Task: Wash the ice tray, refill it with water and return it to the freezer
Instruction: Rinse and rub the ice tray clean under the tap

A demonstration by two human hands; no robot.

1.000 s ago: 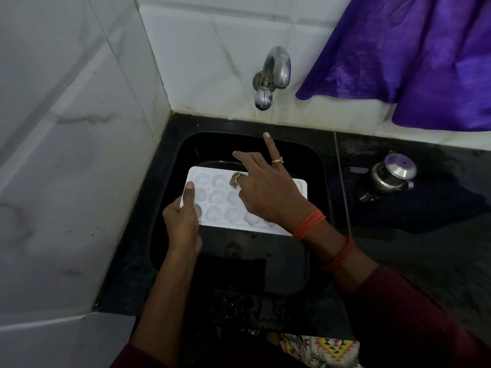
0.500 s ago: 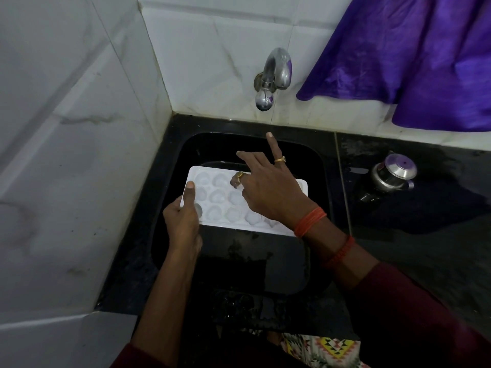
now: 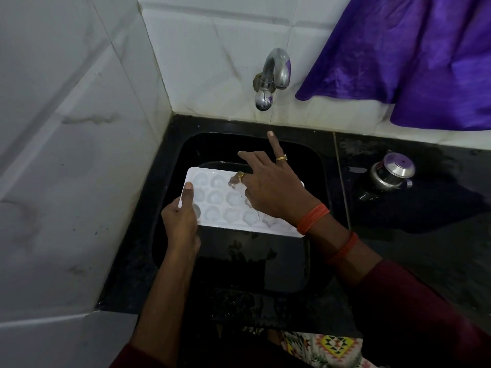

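White tiled walls (image 3: 66, 155) close the corner on the left and far sides. A black counter (image 3: 425, 248) runs along below them, wet in patches. A purple cloth (image 3: 411, 62) hangs over the far wall at the right. Set into the counter is a black sink (image 3: 170, 235), and the white ice tray (image 3: 215, 197) is held over its basin, roughly level, with its long side running left to right and its cells facing up.

The left hand (image 3: 180, 221) grips the tray's left end, with the thumb laid on the top rim and the fingers hidden underneath. The right hand (image 3: 271, 189) lies spread over the tray's right half. One ringed finger is bent down into a far-row cell as if rubbing it, another points straight toward the far wall, and it holds nothing.

On the counter to the right, well apart from the sink, sits a steel lidded pot (image 3: 392, 172). The tap (image 3: 273, 75) juts from the far wall above the basin, and no stream shows from it.

The work looks to be in its first part, scrubbing the cells by finger. The cells shine as if wet, but whether they hold water cannot be told. Rinsing, refilling under the tap and carrying the tray to the freezer all seem still to come, and no freezer is in view.
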